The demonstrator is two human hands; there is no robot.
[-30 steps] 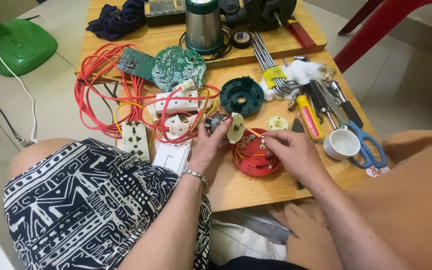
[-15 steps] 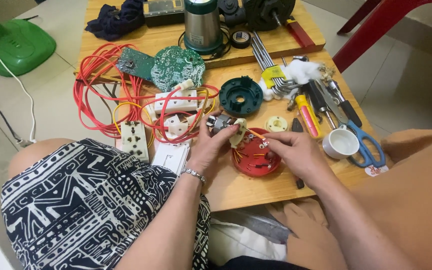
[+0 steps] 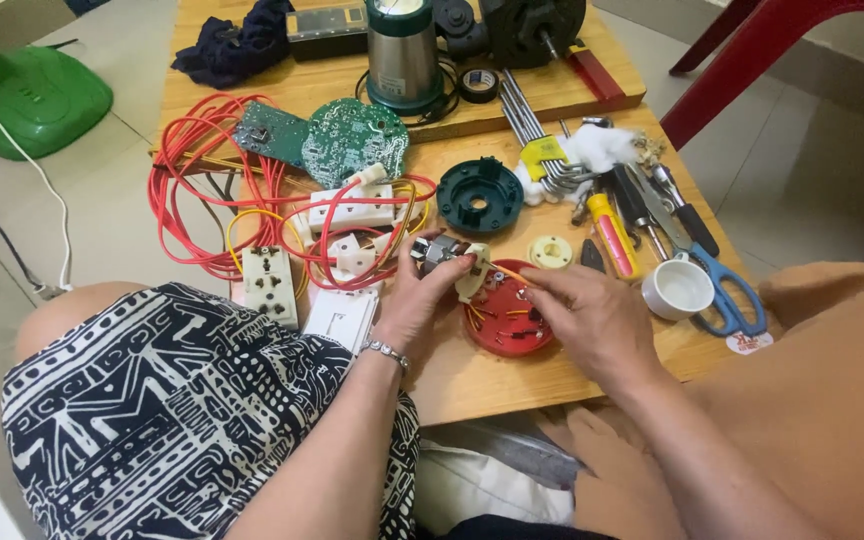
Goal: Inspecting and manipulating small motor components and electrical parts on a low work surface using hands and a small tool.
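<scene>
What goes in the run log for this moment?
left hand: grips small metal motor | right hand: pinches thin wire over round red plastic base | on wooden table

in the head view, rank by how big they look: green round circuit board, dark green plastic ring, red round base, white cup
1. Green circuit board
2. Red base and dark green ring look about alike; hands partly hide the base, so unranked
3. White cup, smallest

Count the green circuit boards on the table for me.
2. A round green circuit board lies left of the steel cylinder; a smaller rectangular green board sits against its left edge, among the red wires. Others may be hidden.
</scene>
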